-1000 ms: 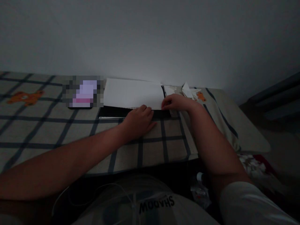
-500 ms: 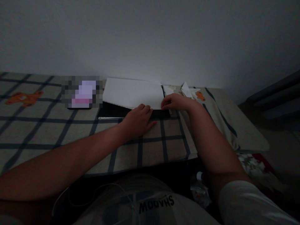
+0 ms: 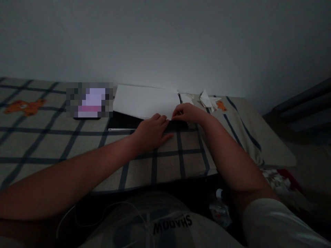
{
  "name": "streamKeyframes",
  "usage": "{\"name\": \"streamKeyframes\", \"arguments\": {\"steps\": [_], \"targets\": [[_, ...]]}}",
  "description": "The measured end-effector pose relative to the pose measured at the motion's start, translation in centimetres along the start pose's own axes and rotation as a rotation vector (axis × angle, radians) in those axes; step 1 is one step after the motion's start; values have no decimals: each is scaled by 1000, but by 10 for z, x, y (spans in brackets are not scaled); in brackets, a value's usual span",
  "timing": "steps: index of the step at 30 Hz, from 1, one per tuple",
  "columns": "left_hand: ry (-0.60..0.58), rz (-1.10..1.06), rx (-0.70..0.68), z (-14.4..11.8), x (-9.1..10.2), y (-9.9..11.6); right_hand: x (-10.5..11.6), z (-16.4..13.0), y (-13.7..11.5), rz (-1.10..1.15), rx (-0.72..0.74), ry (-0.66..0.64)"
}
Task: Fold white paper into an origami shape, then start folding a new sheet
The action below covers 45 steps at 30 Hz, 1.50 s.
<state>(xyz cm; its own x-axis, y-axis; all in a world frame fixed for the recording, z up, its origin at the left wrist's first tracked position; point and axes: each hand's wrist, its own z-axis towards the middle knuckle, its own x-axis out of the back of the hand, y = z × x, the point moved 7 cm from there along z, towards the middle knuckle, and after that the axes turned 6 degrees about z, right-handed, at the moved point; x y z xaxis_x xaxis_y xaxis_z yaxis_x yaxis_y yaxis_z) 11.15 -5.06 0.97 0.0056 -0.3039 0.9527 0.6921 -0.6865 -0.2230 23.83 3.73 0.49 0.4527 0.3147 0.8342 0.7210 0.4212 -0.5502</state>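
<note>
One white sheet [image 3: 144, 101] lies on the checked cloth [image 3: 167, 165], above one black panel [image 3: 124, 119] exposed along the sheet's near edge. Your left hand [image 3: 152, 134] rests its fingertips at that edge, thumb spread clear. Your right hand [image 3: 187, 113] sits at the sheet's near right, fingers curled; you cannot tell whether they pinch it. One phone [image 3: 91, 98] lies left of the sheet; two orange bear prints [image 3: 24, 106] flank it.
</note>
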Motion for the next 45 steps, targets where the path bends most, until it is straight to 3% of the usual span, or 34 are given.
{"name": "streamKeyframes", "arguments": {"steps": [28,35,37,40,45], "targets": [[-25,-24,15,1,-1,-4,-6,3,7,85,-33,-72],[17,-18,-114,-1,8,1,-2,-2,3,105,28,-85],[1,-2,-55,0,12,-10,-1,-3,4,110,23,-97],[-58,-4,138,2,13,-41,0,-4,4,123,0,-120],[-172,-141,264,2,4,-81,2,-6,2,86,-32,-100]]}}
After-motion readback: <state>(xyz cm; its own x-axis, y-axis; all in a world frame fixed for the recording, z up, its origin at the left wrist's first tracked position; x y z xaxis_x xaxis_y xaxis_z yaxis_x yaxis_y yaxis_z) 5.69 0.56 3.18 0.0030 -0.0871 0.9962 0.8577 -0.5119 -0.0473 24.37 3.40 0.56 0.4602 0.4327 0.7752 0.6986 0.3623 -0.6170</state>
